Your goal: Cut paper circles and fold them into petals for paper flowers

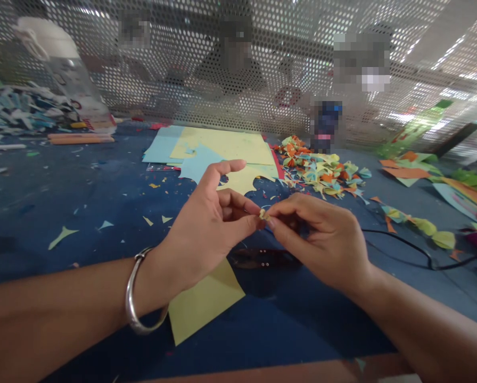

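Between the fingertips of my left hand [206, 223] and my right hand [322, 234] is a small crumpled piece of yellow paper [263, 214]. Both hands pinch it; the left index finger is raised away from it. Under my left wrist lies a yellow paper square [206, 300]. A dark, shiny object [264, 259] rests on the table below the fingers, partly hidden by them. Beyond my hands are yellow sheets [226, 146] and a blue sheet [200, 162] with curved cut-outs.
A pile of folded paper pieces [322, 170] sits right of the sheets. A clear bottle [73, 80] and orange sticks [81, 139] stand and lie at the left. A black cable [402, 239] runs at the right. Perforated metal mesh [174, 58] rises behind, with people beyond.
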`<state>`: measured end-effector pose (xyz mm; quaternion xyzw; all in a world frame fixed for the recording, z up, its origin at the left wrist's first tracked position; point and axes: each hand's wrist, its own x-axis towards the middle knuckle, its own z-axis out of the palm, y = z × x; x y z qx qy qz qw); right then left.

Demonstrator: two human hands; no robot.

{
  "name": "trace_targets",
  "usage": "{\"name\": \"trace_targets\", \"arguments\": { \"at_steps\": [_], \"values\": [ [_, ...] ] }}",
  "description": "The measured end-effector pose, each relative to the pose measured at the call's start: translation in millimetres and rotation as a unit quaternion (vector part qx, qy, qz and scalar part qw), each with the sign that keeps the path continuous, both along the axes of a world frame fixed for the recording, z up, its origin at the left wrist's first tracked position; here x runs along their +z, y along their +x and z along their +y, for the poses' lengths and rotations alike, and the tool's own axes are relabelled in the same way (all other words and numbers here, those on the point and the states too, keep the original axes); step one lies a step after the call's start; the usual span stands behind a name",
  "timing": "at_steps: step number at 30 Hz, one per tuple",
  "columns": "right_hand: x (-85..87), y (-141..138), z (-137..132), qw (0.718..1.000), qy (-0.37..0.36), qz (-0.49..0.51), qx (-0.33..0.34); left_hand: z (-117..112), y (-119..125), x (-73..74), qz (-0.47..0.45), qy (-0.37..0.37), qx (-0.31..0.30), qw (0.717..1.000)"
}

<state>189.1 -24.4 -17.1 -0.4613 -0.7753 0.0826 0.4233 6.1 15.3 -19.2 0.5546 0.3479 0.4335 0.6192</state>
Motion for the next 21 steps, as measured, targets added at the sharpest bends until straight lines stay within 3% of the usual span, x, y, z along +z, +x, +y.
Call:
{"name": "trace_targets", "arguments": {
  "at_steps": [4,7,10,14,17,21],
  "values": [
    [0.8,0.5,0.8,1.0,-0.009,-0.008,-0.01,6.1,-2.1,-3.2,0.036,0.026,-0.003,0.999],
    [0.6,3.6,3.1,0.999,-0.04,-0.017,-0.026,16.8,-8.6,-1.8,0.117,0.116,-0.03,0.986],
    [-0.6,9.8,6.6,0.995,-0.084,-0.022,-0.048,27.4,-19.0,6.6,0.292,0.243,-0.05,0.924],
    [-1.5,16.7,9.5,0.992,-0.109,-0.028,-0.065,30.4,-29.7,20.1,0.459,0.311,-0.093,0.827],
    [-1.3,17.7,9.3,0.992,-0.11,-0.03,-0.061,27.1,-30.2,23.5,0.493,0.334,-0.103,0.797],
    [-1.3,16.8,6.9,0.991,-0.118,-0.036,-0.05,25.3,-26.8,20.1,0.502,0.334,-0.123,0.788]
  ]
}}
